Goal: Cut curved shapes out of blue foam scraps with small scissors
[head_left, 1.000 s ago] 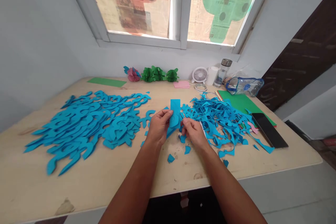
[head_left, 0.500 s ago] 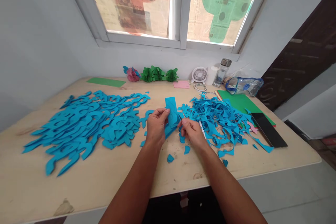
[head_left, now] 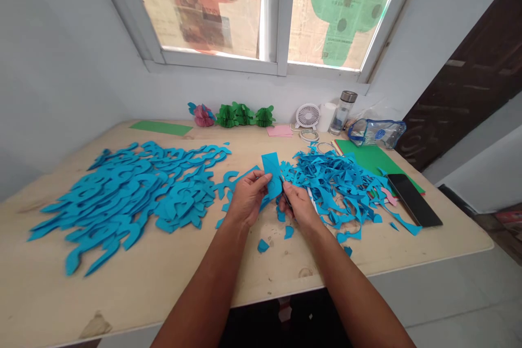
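My left hand (head_left: 252, 196) pinches a strip of blue paper (head_left: 271, 163) between thumb and fingers, its lower part partly cut to a curved outline. Close on its right, my right hand (head_left: 298, 202) is closed round scissors (head_left: 282, 180); only a bit of the dark blade and handle shows, at the paper's right edge. Under and behind the left hand lie more blue paper pieces (head_left: 227, 184), partly hidden. Small blue offcuts (head_left: 263, 246) rest on the table below the hands.
Left on the wooden table (head_left: 171, 277) spreads a heap of curvy blue cut-outs (head_left: 122, 185). Blue scraps (head_left: 326, 174) pile up at right, beside a phone (head_left: 414, 200) and green paper (head_left: 362, 157). Paper ornaments (head_left: 242, 114), a small fan (head_left: 308, 116), a bottle (head_left: 343, 112) and a clear pouch (head_left: 379, 133) line the back.
The blue strip has turned and shifted slightly right in my left hand. My right hand's fingers have closed in on the strip's edge. The whole view has shifted a little.
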{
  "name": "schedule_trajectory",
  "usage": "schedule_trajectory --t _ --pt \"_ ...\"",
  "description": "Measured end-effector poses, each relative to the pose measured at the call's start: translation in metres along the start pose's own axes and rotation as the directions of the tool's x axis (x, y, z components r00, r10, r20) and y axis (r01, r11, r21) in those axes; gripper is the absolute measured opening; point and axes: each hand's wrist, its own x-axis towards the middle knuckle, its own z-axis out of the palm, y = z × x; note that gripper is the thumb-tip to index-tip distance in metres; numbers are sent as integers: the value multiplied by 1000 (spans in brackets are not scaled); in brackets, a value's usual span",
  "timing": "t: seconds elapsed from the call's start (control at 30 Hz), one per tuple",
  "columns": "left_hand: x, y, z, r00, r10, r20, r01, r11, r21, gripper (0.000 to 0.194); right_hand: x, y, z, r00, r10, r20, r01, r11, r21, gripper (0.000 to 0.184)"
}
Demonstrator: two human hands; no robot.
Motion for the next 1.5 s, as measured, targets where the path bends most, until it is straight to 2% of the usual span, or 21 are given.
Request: schedule_trajectory --t 0.2,0.43,0.63,0.77,1.1,1.5 --pt "-3 -1 3 1000 -7 17 7 1000 29 26 -2 -7 1 998 53 21 -55 992 111 56" --pt "-1 -3 -1 993 -65 94 66 998 -4 28 -4 -10 -1 993 102 56 -112 971 213 52" --pt "-2 -1 3 996 70 -46 -67 995 79 25 -4 -10 -1 995 79 59 -90 976 199 51" --pt "-2 -2 3 988 125 -90 -111 983 148 23 -4 -11 -1 996 74 50 -82 978 192 52" --pt "-5 2 5 972 211 -107 -177 948 265 25 -2 -11 0 996 74 41 -80 986 148 57" --pt "-4 2 5 973 213 -94 -178 941 288 26 -2 -12 0 996 84 28 -87 986 143 52"
